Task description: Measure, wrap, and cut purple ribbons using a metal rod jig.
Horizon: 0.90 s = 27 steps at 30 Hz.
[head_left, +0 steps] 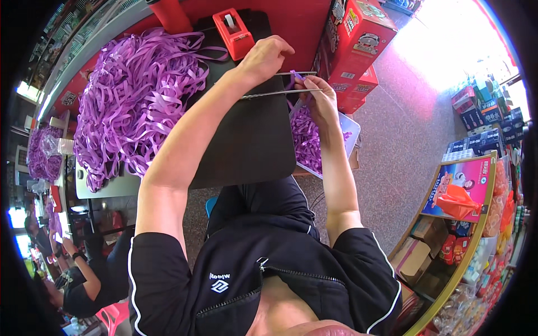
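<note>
Left hand [266, 56], right hand [316, 95] beyond board edge [291, 162].

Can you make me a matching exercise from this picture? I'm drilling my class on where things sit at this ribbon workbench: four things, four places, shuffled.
Things:
1. tape dispenser
2. loose ribbon heap
3. metal rods
4. tray of ribbon pieces

Places:
A. below the right hand, off the board's right edge
B. far end of the black board
C. between the left hand and the right hand
D. left of the black board

Pairs: 1-B, 2-D, 3-C, 4-A
</note>
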Available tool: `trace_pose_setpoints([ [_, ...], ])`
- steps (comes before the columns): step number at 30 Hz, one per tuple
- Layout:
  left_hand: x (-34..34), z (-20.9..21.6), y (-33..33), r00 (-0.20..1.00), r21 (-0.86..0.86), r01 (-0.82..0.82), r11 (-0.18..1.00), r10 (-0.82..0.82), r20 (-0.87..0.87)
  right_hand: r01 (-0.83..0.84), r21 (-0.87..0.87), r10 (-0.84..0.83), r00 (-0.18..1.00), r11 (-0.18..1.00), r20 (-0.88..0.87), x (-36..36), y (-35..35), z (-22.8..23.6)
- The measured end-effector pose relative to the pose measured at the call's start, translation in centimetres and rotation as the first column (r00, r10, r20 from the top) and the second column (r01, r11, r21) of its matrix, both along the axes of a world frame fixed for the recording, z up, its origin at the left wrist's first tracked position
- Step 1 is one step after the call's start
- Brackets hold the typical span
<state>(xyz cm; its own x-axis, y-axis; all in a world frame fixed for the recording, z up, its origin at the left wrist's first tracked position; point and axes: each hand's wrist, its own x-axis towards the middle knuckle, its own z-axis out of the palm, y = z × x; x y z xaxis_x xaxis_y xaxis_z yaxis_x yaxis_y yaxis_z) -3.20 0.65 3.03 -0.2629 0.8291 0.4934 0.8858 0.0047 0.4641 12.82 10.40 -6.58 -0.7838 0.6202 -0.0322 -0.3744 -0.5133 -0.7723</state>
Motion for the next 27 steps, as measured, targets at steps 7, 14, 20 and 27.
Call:
trace_pose_setpoints([
  [7,3.0,1.4,-0.9,0.954,-0.21,-0.048,0.977,0.107,0.279,0.333,0.025,-0.327,0.936,0.943,-0.127,-0.6,-3.6,-0.5],
  [14,3.0,-0.5,-0.8,0.964,-0.091,0.009,0.996,0.016,0.267,0.314,-0.182,-0.349,0.913,0.932,-0.212,-1.1,-4.5,-0.7],
  [20,2.7,-1.1,-1.1,0.984,-0.054,-0.025,0.998,0.034,0.173,0.293,-0.144,-0.314,0.938,0.945,-0.149,-1.3,-5.2,-1.4],
  [27,2.5,-1.1,-0.9,0.969,-0.111,0.022,0.994,0.006,0.246,0.276,-0.051,-0.28,0.957,0.96,-0.073,-0.8,-4.8,-2.0],
])
